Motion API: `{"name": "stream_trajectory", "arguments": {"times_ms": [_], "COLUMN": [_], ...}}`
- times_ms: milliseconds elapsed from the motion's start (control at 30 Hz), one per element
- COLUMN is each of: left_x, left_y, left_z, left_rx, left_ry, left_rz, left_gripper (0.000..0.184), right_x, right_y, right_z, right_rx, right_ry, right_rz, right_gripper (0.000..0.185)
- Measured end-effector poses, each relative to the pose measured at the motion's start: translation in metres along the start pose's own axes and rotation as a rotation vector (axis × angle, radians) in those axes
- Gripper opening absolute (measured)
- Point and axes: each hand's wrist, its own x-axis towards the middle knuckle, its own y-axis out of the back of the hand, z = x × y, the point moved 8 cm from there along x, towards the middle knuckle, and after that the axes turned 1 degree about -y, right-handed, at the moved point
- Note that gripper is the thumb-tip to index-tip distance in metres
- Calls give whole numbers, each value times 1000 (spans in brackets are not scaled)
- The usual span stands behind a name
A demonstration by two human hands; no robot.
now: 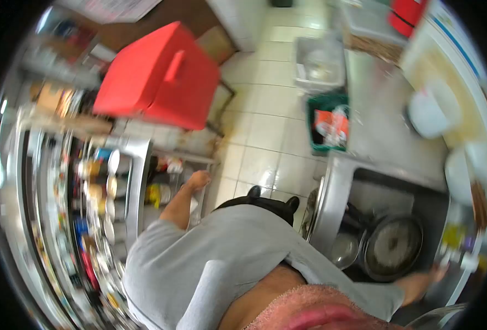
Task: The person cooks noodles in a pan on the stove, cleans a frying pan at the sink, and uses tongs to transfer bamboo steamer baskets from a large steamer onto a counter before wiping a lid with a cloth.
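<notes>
My left hand (199, 180) hangs beside the metal shelf unit on the left, its fingers loosely curled with nothing visible in them. On the other side, my right hand (437, 273) reaches over the right rim of the metal sink (327, 212). Its fingers are closed at a small white fitting (452, 257); blur hides what exactly they grip. A dark round pan (393, 247) with cloudy content lies in the basin. Beside it are a smaller metal bowl (345, 248) and a dark handle.
Shelves (139, 192) crowded with containers line the left. Ahead stands a red cooler box (158, 77) on a stand. A green crate (327, 124) and a clear bin (319, 63) sit on the tiled floor. White tubs (435, 110) stand by the right wall.
</notes>
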Motion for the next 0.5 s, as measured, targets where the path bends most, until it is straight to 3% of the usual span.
{"name": "stream_trajectory", "arguments": {"times_ms": [33,67,133,200,267,300,367,400,433,500], "left_x": [16,26,69,102,132,149,167,167,171,185], "left_y": [17,55,95,115,131,143,149,158,158,146], "left_z": [12,48,97,133,166,189,222,244,255,270], "left_rx": [-117,-232,-331,-531,-474,-451,-529,-400,-423,-451], "left_ry": [123,251,194,220,32,-111,-383,-494,-536,-667], "left_rz": [31,60,44,20,31,74,41,25,-27,-145], "left_gripper": [27,25,24,21,20,20,32,39,40,37], "right_x": [-38,-43,-55,-186,-297,-357,-415,-446,-473,-513], "right_y": [-7,-29,-68,-143,-202,-215,-238,-243,-242,-227], "right_z": [-20,9,66,-50,-143,-218,-246,-286,-306,-341], "right_rx": [-192,81,620,594,231,-152,-137,-138,-57,-79], "right_ry": [-183,-265,-491,-549,-310,-260,-140,-31,-54,61], "right_rz": [174,101,32,1,-84,-109,-296,-454,-533,-442], "right_gripper": [42,39,43,37,35,39,47,48,47,47]}}
